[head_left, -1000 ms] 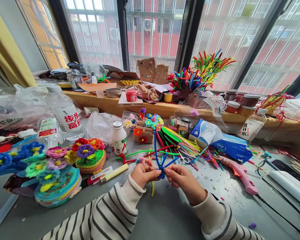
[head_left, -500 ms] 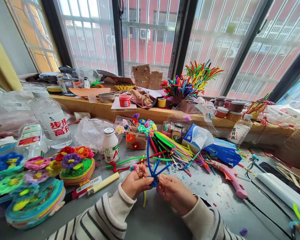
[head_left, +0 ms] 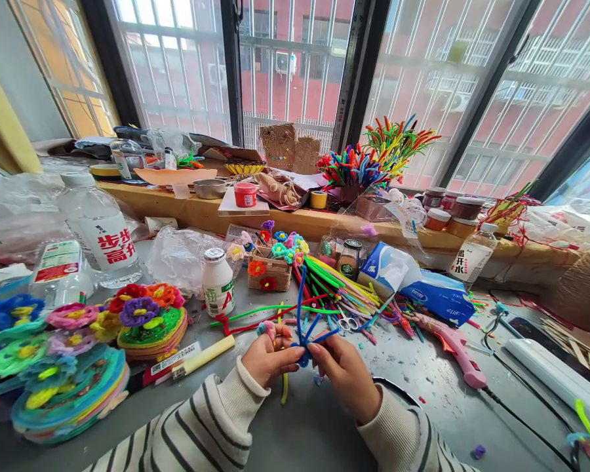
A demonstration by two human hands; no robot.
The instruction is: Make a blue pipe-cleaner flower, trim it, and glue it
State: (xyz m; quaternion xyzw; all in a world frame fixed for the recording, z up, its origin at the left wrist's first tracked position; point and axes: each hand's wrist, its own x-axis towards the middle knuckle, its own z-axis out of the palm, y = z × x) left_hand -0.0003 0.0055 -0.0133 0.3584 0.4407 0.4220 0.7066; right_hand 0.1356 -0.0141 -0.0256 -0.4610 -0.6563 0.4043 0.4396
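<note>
Between my hands is a blue pipe cleaner piece (head_left: 303, 341), bent into loops at its centre with several stems fanning upward. My left hand (head_left: 274, 356) pinches its left side between thumb and fingers. On the right side, my right hand (head_left: 343, 370) grips the same piece with thumb and forefinger close to the knot. Tucked at the left fingers is a small pink and teal fuzzy bit (head_left: 265, 328). A yellow pipe cleaner (head_left: 284, 388) hangs or lies just below the left hand. The fingertips hide part of the blue knot.
Beyond the hands lie a bundle of coloured pipe cleaners (head_left: 339, 285), scissors (head_left: 347, 324) and a white bottle (head_left: 217, 283). At right sits a pink glue gun (head_left: 452, 347) with its cord. Fuzzy flowers on round bases (head_left: 69, 400) stand at left, near a yellow stick (head_left: 204, 357).
The tall blue stem has tilted right and curved. My right hand has shifted slightly up and right, its thumb now laid over the blue piece. My left hand has barely moved.
</note>
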